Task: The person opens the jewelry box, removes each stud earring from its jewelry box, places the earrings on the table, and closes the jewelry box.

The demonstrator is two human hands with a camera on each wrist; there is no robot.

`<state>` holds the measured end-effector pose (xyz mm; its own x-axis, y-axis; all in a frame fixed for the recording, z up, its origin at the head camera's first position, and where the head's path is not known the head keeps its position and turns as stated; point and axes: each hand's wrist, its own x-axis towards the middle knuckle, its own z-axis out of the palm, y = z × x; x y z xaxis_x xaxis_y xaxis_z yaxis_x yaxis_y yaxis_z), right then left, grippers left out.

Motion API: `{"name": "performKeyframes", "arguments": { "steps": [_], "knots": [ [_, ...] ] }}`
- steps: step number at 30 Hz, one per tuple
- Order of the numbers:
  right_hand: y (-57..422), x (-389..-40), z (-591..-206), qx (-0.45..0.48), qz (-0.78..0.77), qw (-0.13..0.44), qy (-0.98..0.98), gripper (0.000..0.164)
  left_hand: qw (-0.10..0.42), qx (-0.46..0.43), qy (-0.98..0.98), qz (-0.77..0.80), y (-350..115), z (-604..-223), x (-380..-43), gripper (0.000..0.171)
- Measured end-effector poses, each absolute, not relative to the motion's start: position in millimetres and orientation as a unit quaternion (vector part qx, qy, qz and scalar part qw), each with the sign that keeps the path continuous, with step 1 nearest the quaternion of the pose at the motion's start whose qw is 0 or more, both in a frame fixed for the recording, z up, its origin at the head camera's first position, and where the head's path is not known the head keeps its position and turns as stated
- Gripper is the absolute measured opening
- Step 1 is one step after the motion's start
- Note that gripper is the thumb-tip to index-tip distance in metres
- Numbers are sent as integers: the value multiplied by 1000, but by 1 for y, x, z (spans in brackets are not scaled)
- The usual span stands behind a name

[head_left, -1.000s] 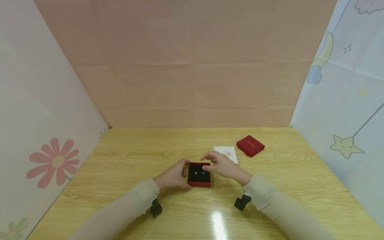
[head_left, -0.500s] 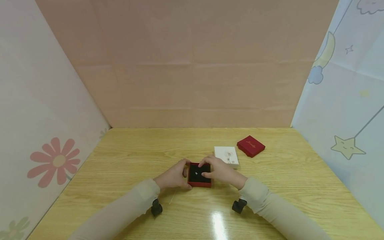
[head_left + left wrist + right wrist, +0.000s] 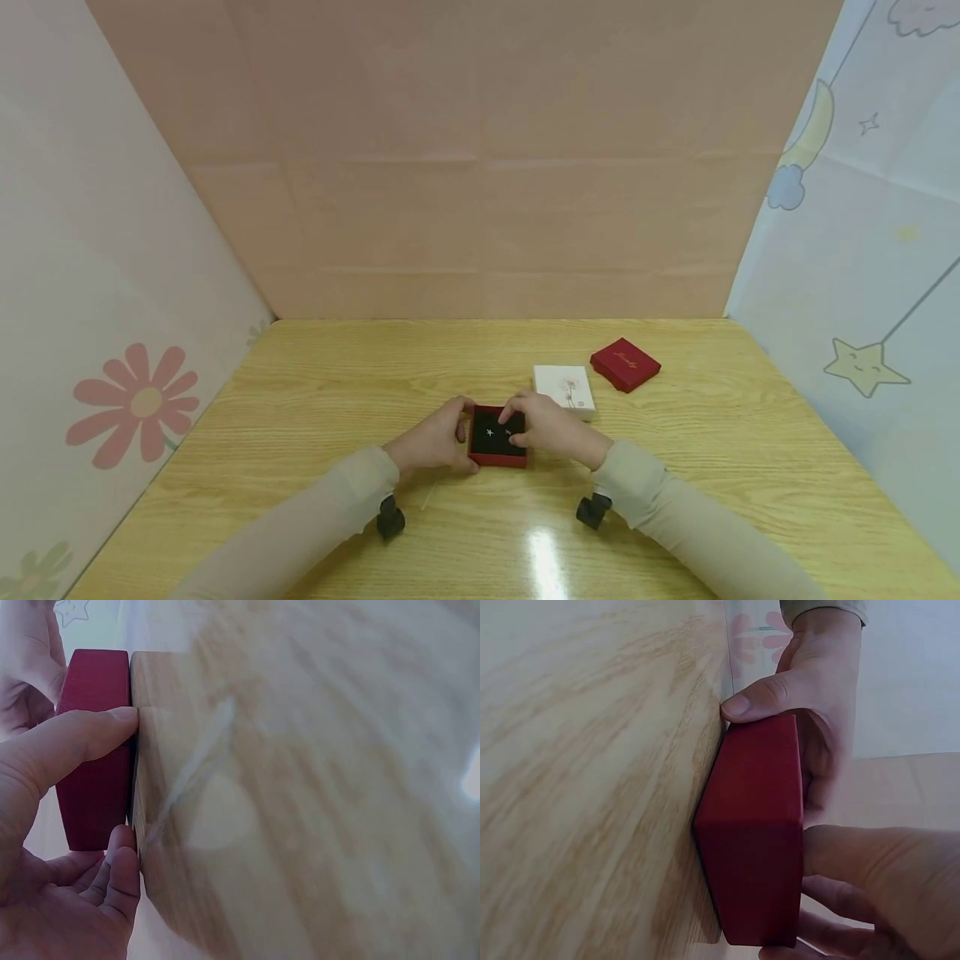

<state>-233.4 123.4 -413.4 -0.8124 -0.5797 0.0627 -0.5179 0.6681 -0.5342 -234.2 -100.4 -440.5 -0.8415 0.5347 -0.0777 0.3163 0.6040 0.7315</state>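
Note:
A small red jewelry box [image 3: 498,460] sits uncovered on the table, with a black insert [image 3: 489,446] inside. Two small silver star-shaped earrings show on the insert, the left earring [image 3: 490,432] in full and the right earring [image 3: 507,432] beside my right fingers. My left hand [image 3: 435,435] grips the box's left side, its thumb [image 3: 97,735] pressed along the front wall. Over the box's right edge reaches my right hand [image 3: 555,427], thumb and forefinger apart near the right earring. In the right wrist view the red wall [image 3: 750,780] hides those fingertips.
Behind my right hand lies a white square card or flat box [image 3: 564,385] with a flower print. Farther right is a red lid [image 3: 626,364] with gold lettering. A thin pale strip [image 3: 430,492] lies on the wooden table [image 3: 360,367] near my left wrist.
My right hand came down and left onto the box's right part, covering the right earring, then shifted slightly so that earring shows again. The left hand and box stay put.

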Motion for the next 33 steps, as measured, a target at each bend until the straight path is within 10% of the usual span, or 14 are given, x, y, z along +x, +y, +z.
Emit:
{"name": "performKeyframes", "arguments": {
  "steps": [33],
  "knots": [
    [117, -232, -418, -261, -247, 37, 932, 15, 158, 241, 881, 375, -100, -441, -236, 86]
  ]
}}
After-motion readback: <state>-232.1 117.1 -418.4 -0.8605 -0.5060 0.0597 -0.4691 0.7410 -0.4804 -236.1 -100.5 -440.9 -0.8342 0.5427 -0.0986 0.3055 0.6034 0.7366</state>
